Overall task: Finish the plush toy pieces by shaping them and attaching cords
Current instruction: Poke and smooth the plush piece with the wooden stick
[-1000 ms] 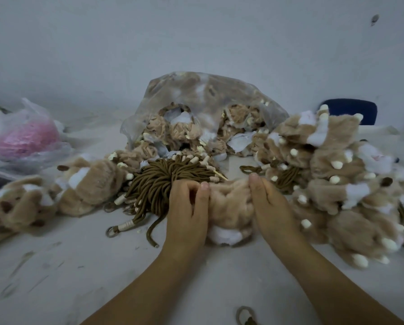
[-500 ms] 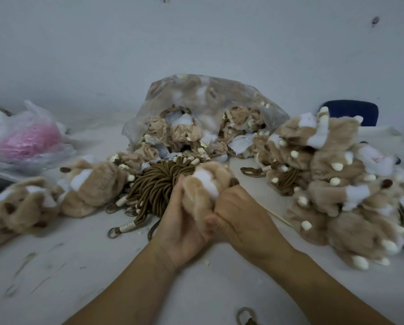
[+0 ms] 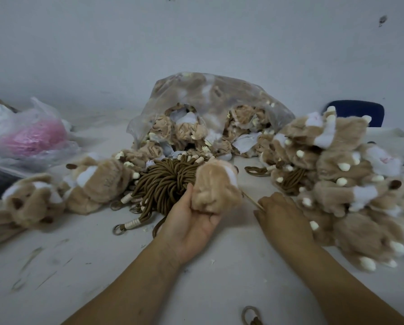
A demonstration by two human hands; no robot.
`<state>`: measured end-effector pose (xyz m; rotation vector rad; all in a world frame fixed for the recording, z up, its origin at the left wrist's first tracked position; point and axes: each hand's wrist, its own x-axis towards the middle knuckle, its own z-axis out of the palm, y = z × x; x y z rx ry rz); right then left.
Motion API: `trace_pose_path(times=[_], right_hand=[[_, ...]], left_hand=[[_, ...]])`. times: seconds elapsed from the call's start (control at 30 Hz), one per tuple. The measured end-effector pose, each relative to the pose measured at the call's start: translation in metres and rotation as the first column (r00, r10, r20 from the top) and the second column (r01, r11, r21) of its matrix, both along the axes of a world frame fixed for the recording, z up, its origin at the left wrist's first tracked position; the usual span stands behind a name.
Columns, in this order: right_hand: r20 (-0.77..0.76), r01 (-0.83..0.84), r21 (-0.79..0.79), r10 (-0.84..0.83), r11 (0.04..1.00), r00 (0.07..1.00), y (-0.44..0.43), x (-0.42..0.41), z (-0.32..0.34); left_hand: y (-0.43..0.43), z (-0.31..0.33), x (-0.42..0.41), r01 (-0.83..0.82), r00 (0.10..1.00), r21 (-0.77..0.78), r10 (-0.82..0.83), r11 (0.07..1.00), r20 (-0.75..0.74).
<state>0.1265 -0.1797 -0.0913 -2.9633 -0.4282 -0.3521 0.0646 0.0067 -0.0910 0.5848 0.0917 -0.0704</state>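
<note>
Hands apart: left hand (image 3: 191,222) curled round plush piece (image 3: 216,186), right hand (image 3: 284,219) pinching stick (image 3: 250,199) (slanting up-left toward the piece).

Dim, flat, bluish light, perhaps from overhead; only faint, soft shadows lie on the worktop (image 3: 55,266). Wide-angle distortion bends the edges. The plush heap (image 3: 351,184) at 3 o'clock looks smeared by blur.
</note>
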Motion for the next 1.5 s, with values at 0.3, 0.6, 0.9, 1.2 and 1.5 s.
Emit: trace_pose_path(times=[0.3, 0.6, 0.9, 1.2, 1.5], right_hand=[[0.042, -0.087, 0.652, 0.078, 0.753, 0.996, 0.001, -0.008, 0.011], [0.174, -0.360, 0.384, 0.317, 0.850, 0.932, 0.004, -0.022, 0.015], [0.210, -0.225, 0.366, 0.155, 0.903, 0.965, -0.001, -0.016, 0.015], [0.112, -0.252, 0.438, 0.225, 0.863, 0.968, 0.002, -0.019, 0.012], [0.133, -0.332, 0.545, 0.312, 0.770, 0.941, 0.000, -0.020, 0.010]], left_hand=[[0.000, 0.000, 0.000, -0.030, 0.998, 0.147, 0.021, 0.989, 0.061], [0.009, 0.009, 0.002, -0.319, 0.939, 0.241, 0.271, 0.917, 0.214], [0.014, 0.007, 0.000, -0.306, 0.942, 0.231, 0.259, 0.924, 0.213], [-0.012, 0.002, -0.012, -0.519, 0.847, 0.793, 0.319, 0.320, 0.425], [-0.014, 0.016, -0.013, -0.759, 0.589, 0.624, 0.211, -0.186, 0.780]])
